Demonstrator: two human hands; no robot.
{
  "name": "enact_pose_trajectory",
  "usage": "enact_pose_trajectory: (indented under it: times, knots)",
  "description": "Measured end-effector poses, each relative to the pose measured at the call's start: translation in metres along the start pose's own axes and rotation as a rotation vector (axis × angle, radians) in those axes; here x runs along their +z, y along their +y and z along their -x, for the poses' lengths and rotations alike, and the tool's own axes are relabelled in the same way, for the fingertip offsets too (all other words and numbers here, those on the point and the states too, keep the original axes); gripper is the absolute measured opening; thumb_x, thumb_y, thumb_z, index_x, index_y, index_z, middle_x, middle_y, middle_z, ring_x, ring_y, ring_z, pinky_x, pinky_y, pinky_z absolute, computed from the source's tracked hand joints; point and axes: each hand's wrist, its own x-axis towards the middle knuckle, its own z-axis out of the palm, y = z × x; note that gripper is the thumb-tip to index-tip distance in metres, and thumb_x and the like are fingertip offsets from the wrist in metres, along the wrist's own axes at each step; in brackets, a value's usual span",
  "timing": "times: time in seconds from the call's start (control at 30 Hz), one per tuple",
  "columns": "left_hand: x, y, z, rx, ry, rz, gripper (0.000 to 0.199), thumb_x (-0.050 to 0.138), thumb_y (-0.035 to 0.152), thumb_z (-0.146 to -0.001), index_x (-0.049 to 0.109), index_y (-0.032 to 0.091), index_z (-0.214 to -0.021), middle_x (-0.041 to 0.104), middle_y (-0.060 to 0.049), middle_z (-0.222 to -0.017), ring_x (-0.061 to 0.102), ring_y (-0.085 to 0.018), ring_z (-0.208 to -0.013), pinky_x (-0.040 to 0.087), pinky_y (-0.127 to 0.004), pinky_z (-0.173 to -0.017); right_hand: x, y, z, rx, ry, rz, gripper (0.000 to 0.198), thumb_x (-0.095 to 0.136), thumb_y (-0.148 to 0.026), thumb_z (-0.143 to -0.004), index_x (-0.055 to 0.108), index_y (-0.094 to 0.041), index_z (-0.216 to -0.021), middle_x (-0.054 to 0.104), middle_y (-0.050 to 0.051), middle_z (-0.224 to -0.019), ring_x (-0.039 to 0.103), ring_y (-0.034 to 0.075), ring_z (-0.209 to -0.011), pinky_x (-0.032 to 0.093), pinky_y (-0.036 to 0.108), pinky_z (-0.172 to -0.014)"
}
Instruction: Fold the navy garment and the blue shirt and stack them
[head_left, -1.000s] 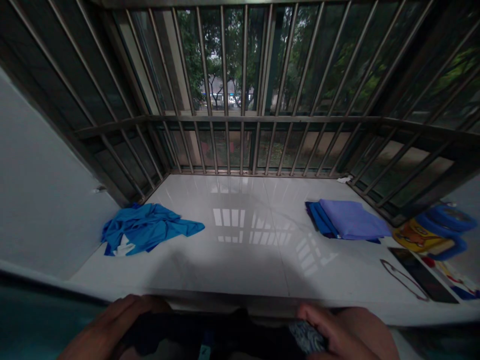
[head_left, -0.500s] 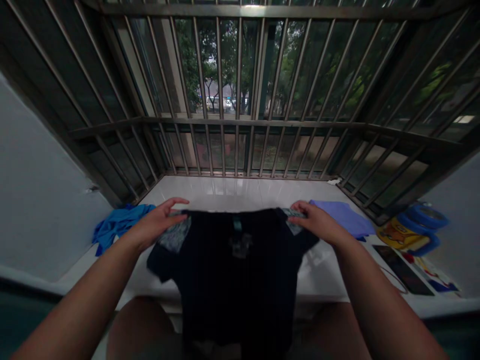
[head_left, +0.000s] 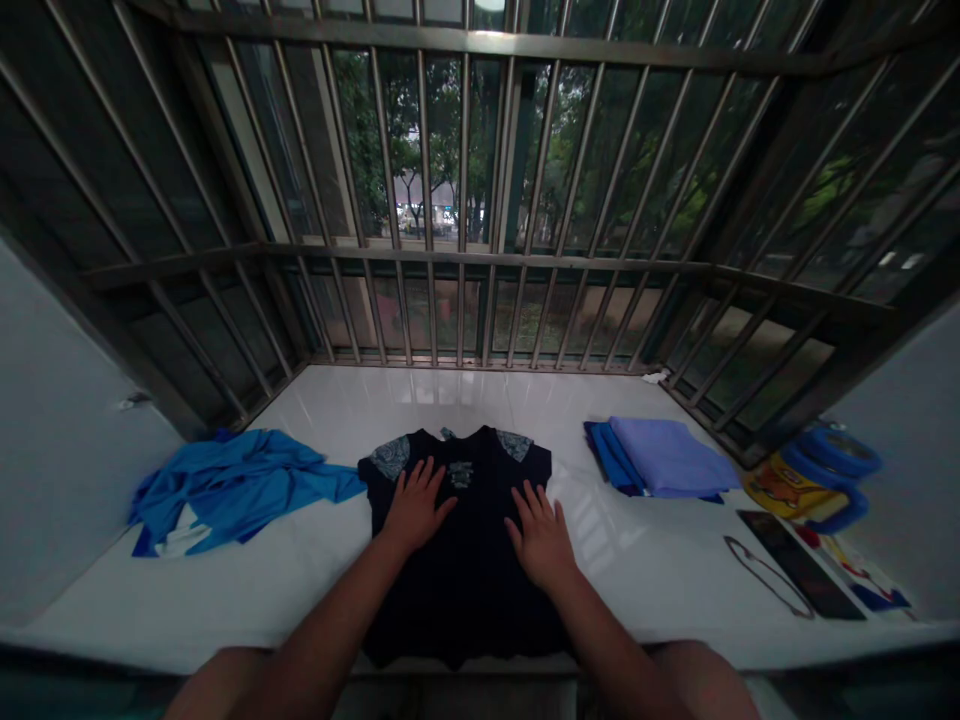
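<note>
A dark navy T-shirt (head_left: 465,560) with grey patterned shoulder patches lies spread on the white ledge (head_left: 300,590), its neckline toward the window. Flat on its upper left part rests my left hand (head_left: 415,508), fingers spread, just beside a small print on the chest. My right hand (head_left: 541,535) lies open on the shirt's right side, fingers apart. Neither hand grips the cloth. The shirt's left sleeve touches a crumpled heap of blue clothing (head_left: 247,480).
Folded clothes, a lilac one (head_left: 667,455) on top, are stacked to the right. Beyond them stand a yellow and blue container (head_left: 806,475), a dark flat panel (head_left: 799,565) and a thin cord loop (head_left: 765,575). Metal window bars (head_left: 480,260) close off the back.
The shirt was held up by both shoulders; now it lies flat on the ledge. Both hands have let go of the shoulders and moved inward and down onto its front.
</note>
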Motion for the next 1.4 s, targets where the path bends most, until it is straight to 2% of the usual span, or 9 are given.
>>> enact_pose_trajectory:
  times: [0.1,0.2,0.33,0.5,0.7,0.87,1.0,1.3,1.4]
  knots:
    - [0.026,-0.001,0.016,0.099,0.006,0.042,0.067,0.059,0.055,-0.104,0.053,0.026,-0.164,0.039,-0.016,-0.178,0.033,-0.040,-0.166,0.023,-0.068,-0.134,0.012,0.015,0.030,0.053,0.017,0.033,0.062,0.046,-0.045,-0.111,0.043,-0.029,-0.171,0.030,0.010,-0.181,0.027,0.036,-0.168,0.017,0.072,-0.132]
    - [0.030,0.000,0.017,0.058,0.085,0.110,0.052,0.051,0.042,-0.107,0.061,0.026,-0.155,0.057,-0.013,-0.167,0.049,-0.034,-0.157,0.033,-0.061,-0.132,0.006,0.011,0.043,0.166,0.055,0.101,0.062,0.053,-0.045,-0.107,0.052,-0.026,-0.166,0.035,0.015,-0.178,0.028,0.045,-0.166,0.009,0.084,-0.127]
    - [0.002,-0.013,0.010,-0.383,0.294,0.036,0.054,0.038,0.032,-0.108,0.057,0.004,-0.151,0.063,-0.029,-0.149,0.058,-0.040,-0.142,0.048,-0.058,-0.116,-0.004,-0.017,0.032,0.101,0.097,0.042,0.067,0.057,-0.030,-0.103,0.048,-0.015,-0.168,0.025,0.019,-0.182,0.017,0.043,-0.170,0.009,0.073,-0.134]
    - [-0.039,-0.048,0.001,-0.748,0.141,-0.116,0.062,0.061,0.052,-0.097,0.070,-0.001,-0.127,0.067,-0.034,-0.130,0.061,-0.051,-0.127,0.053,-0.061,-0.097,0.004,-0.037,0.020,-0.068,0.027,-0.053,0.059,0.048,-0.033,-0.108,0.052,-0.019,-0.165,0.033,0.013,-0.180,0.025,0.035,-0.169,0.021,0.061,-0.136]
    - [-0.049,-0.026,0.000,-0.558,0.183,-0.148,0.039,0.049,0.036,-0.108,0.075,0.013,-0.127,0.067,-0.026,-0.139,0.060,-0.043,-0.133,0.050,-0.061,-0.107,0.008,-0.036,0.022,-0.019,0.033,-0.050,0.060,0.047,-0.038,-0.108,0.052,-0.019,-0.165,0.036,0.011,-0.179,0.027,0.034,-0.168,0.017,0.061,-0.137]
    - [-0.024,-0.015,0.040,0.195,0.154,0.027,0.041,0.073,0.027,-0.098,0.071,0.028,-0.139,0.057,-0.013,-0.164,0.049,-0.036,-0.155,0.036,-0.058,-0.130,0.009,-0.035,0.021,-0.024,0.036,-0.069,0.060,0.047,-0.038,-0.108,0.052,-0.018,-0.165,0.035,0.012,-0.179,0.028,0.034,-0.168,0.016,0.061,-0.137]
    - [-0.010,-0.051,0.069,0.102,0.116,0.179,0.073,0.083,0.040,-0.090,0.058,0.022,-0.157,0.058,-0.017,-0.164,0.054,-0.038,-0.152,0.043,-0.057,-0.129,0.010,-0.034,0.020,-0.026,0.036,-0.067,0.060,0.046,-0.039,-0.109,0.051,-0.020,-0.166,0.036,0.011,-0.179,0.028,0.034,-0.168,0.016,0.060,-0.137]
    - [-0.003,-0.090,0.079,0.100,0.153,0.398,0.036,0.060,0.023,-0.097,0.075,0.021,-0.130,0.071,-0.014,-0.148,0.064,-0.030,-0.141,0.050,-0.052,-0.125,0.010,-0.030,0.016,-0.033,0.046,-0.021,0.056,0.049,-0.037,-0.108,0.056,-0.020,-0.161,0.043,0.013,-0.176,0.032,0.037,-0.166,0.017,0.065,-0.134]
    - [0.002,-0.090,0.077,0.100,0.220,0.408,0.037,0.055,0.017,-0.096,0.075,0.020,-0.126,0.076,-0.014,-0.137,0.070,-0.030,-0.131,0.056,-0.053,-0.118,-0.001,-0.042,0.002,-0.047,0.106,-0.011,0.046,0.050,-0.034,-0.109,0.065,-0.019,-0.150,0.058,0.016,-0.163,0.048,0.037,-0.154,0.033,0.059,-0.128]
